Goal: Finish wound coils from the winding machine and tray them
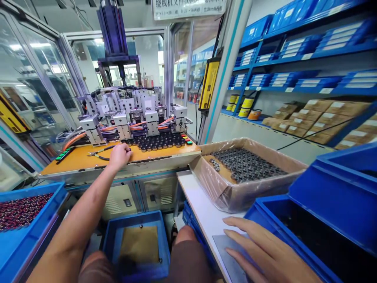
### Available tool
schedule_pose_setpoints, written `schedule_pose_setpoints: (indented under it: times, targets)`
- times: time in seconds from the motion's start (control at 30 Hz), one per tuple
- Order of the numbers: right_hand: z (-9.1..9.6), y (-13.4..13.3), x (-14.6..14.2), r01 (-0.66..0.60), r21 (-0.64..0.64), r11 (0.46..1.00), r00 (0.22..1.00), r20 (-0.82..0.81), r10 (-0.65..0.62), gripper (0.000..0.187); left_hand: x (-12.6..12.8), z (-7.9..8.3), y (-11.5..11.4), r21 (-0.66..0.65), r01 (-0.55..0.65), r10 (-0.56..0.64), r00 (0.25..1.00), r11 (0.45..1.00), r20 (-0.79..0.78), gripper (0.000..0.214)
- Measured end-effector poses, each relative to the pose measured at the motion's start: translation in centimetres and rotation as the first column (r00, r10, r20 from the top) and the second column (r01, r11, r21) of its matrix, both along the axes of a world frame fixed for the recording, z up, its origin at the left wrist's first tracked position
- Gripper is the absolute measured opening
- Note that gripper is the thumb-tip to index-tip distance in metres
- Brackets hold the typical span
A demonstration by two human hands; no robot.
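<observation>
From my head camera, my two hands are well apart. My left hand (119, 156) reaches to the front of the orange bench (73, 162), fingers curled in. A small dark part (129, 149) shows at the fingertips, but I cannot tell whether I am gripping it or only touching it. Just beyond are rows of dark round parts (160, 142), set close together in front of the machine (119, 122). The pliers (93, 153) lie right beside my left hand.

If my wrist swings sideways, I could knock the pliers, or push the nearest parts over the bench's front edge; a blue tray (163, 239) sits low down in front of my knees. A loose pinch could drop the small part, and reaching deeper would bring my fingers near the machine.

My right hand (268, 247) is open, fingers spread over the white table (200, 200) and a grey sheet (225, 259). The carton (232, 196) of metal parts (250, 163) stands just beyond it; a careless lift could snag its plastic liner.
</observation>
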State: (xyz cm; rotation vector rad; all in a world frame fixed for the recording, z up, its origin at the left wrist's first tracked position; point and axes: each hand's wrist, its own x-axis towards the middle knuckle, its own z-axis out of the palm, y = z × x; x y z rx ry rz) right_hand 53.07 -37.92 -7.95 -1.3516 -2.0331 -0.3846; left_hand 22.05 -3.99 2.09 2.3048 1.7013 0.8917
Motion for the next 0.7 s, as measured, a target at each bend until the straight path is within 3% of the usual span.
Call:
schedule_pose_setpoints:
  times: [0.1,0.2,0.33,0.4,0.47,0.53,0.6,0.7]
  targets:
    - [-0.2,0.4,2.5,0.019,0.040,0.999,0.991,0.134,-0.025,0.028,-1.1,0.0,4.1,-0.029,-0.115,0.111,0.987,0.993,-0.116,0.026]
    - [-0.4,0.5,6.0,0.104,0.052,0.993,0.968,0.224,-0.114,0.027,-1.4,-0.6,6.1,-0.030,-0.194,0.186,0.967,0.980,-0.172,0.031]
    - [-0.7,0.3,10.5,0.235,0.018,0.972,0.957,0.173,-0.234,0.024,-2.0,-1.0,7.0,0.011,-0.238,0.236,0.951,0.971,-0.200,0.032]
    - [-0.9,0.2,12.1,0.297,-0.074,0.952,0.954,0.071,-0.292,0.023,-2.1,-0.8,7.1,0.039,-0.243,0.245,0.944,0.969,-0.220,0.033]
    - [-1.3,0.3,13.1,0.325,-0.318,0.890,0.938,-0.013,-0.347,0.025,-1.9,-0.4,7.0,0.070,-0.249,0.259,0.931,0.966,-0.257,0.031]
    - [-2.0,0.3,13.7,0.271,-0.576,0.771,0.927,-0.059,-0.370,0.029,-1.6,0.3,6.9,0.111,-0.260,0.282,0.910,0.959,-0.305,0.025]
    - [-2.8,0.2,14.1,0.209,-0.689,0.693,0.915,-0.112,-0.388,0.025,-1.3,1.1,7.2,0.162,-0.273,0.314,0.883,0.948,-0.348,0.022]
    - [-4.0,-0.1,14.3,0.113,-0.775,0.622,0.905,-0.178,-0.386,0.013,-1.2,2.2,8.3,0.212,-0.243,0.311,0.865,0.947,-0.394,0.021]
